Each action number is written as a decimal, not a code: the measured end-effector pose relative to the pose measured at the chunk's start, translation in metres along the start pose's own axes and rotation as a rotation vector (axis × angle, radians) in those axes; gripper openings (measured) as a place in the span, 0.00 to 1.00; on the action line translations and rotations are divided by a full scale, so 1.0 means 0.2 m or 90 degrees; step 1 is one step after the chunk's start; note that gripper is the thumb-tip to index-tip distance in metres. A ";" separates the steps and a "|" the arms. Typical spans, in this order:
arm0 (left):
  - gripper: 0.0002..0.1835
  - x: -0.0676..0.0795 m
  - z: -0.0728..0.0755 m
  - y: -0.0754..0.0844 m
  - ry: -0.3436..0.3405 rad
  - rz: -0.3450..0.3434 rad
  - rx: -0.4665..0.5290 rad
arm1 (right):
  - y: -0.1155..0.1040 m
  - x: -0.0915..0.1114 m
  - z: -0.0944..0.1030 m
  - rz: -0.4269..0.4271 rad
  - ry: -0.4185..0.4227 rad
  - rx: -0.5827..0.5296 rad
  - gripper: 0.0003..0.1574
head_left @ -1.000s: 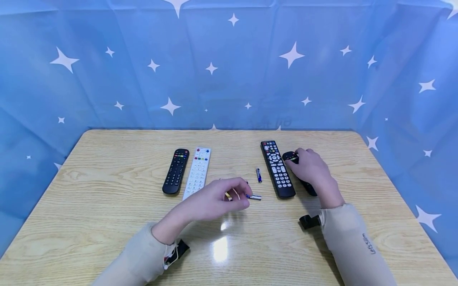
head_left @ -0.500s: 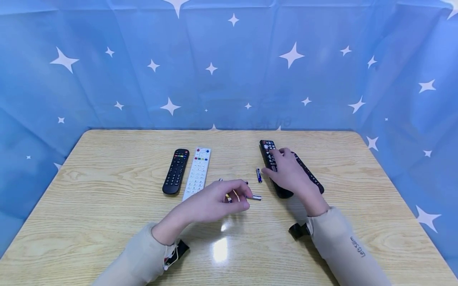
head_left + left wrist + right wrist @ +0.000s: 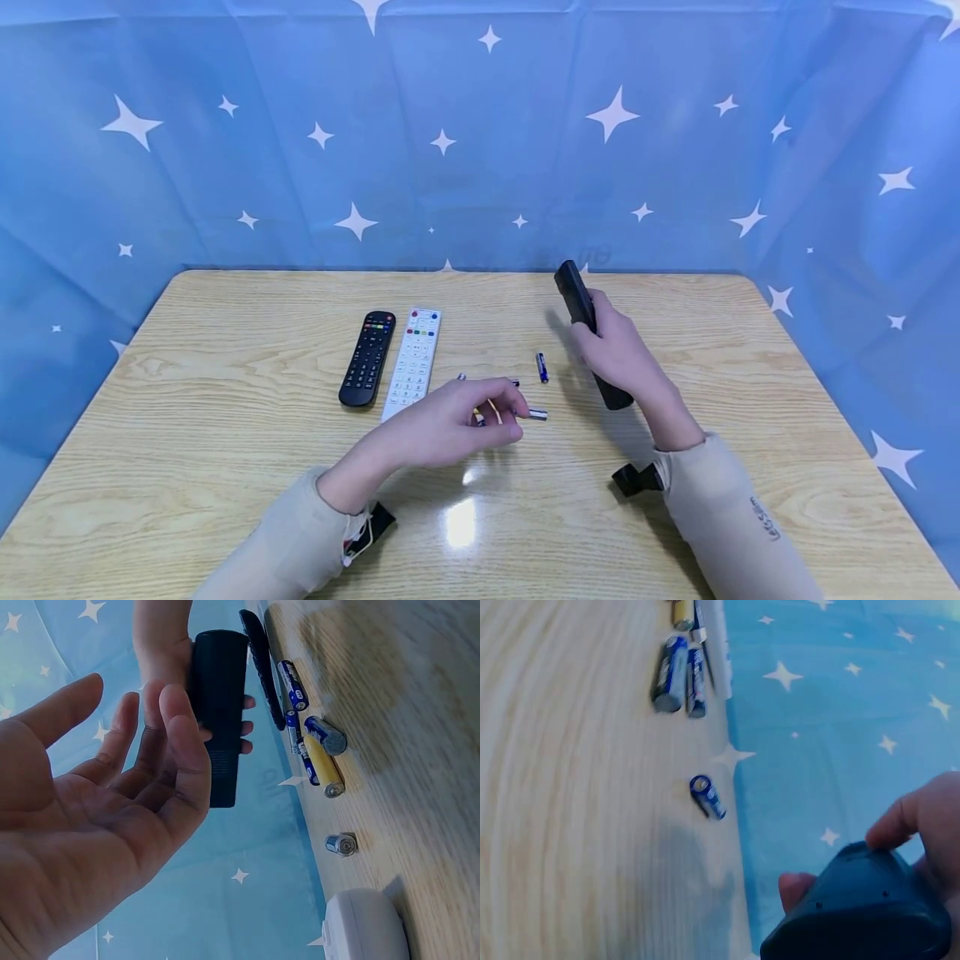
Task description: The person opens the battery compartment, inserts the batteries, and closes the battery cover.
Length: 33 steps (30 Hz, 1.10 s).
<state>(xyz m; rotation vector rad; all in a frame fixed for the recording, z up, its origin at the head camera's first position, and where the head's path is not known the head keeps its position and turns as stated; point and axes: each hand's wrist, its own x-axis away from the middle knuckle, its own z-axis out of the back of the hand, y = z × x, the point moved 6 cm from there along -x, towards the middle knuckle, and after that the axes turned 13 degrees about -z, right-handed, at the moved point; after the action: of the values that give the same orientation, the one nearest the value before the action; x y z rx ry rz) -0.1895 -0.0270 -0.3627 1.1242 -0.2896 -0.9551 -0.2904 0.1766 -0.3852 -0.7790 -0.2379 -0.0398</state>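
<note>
My right hand point(image 3: 622, 346) grips a black remote control point(image 3: 576, 293), lifted off the table and turned on its side; its end shows large in the right wrist view. A second black remote point(image 3: 259, 667) lies on the table behind it in the left wrist view; the right hand hides it in the head view. My left hand point(image 3: 453, 421) hovers, fingers loosely bent and holding nothing, over several blue-and-silver batteries, one of them a battery point(image 3: 534, 414) just past its fingertips. A yellow battery point(image 3: 324, 766) lies among them. Apart from these lies a blue battery point(image 3: 542, 367).
Left of the batteries lie a white remote point(image 3: 412, 358), its lower end beside the left hand, and a black remote point(image 3: 367, 358). The wooden table point(image 3: 225, 375) ends at a blue star-patterned curtain point(image 3: 480, 192).
My right hand has left the rightmost black remote, moved left, gripped the neighbouring black remote and raised it, tilting it onto its side. The left hand has stayed in place.
</note>
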 end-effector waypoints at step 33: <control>0.11 -0.01 0.01 0.01 0.023 -0.007 -0.036 | -0.26 0.23 -0.02 0.161 -0.066 -0.153 0.18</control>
<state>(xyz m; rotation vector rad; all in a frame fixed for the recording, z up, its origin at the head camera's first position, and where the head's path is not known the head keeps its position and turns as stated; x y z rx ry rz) -0.1908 -0.0261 -0.3608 1.0909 -0.2259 -0.9462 -0.2521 0.1385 -0.3414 -1.0468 -0.2343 0.2147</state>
